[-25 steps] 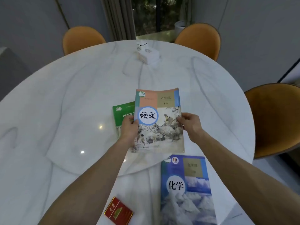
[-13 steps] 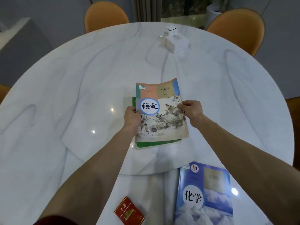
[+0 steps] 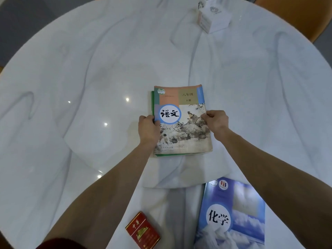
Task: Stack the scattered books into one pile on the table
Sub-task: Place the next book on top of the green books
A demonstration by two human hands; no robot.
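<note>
A Chinese textbook [image 3: 185, 112] with an orange and blue cover and an ink painting lies on top of a green book [image 3: 152, 101], of which only the left and bottom edges show. Both rest in the middle of the round white marble table [image 3: 89, 78]. My left hand [image 3: 148, 130] grips the top book's left edge. My right hand [image 3: 215, 122] pinches its right edge. A blue chemistry book [image 3: 231, 214] lies apart at the near right, flat on the table.
A red cigarette pack [image 3: 142, 230] lies near the front edge, left of the blue book. A white box [image 3: 213, 18] stands at the far side. An orange chair [image 3: 292, 17] shows at the top right.
The top book came down and to the left onto the green book, now almost covering it. The view has tilted down and closer to the table.
</note>
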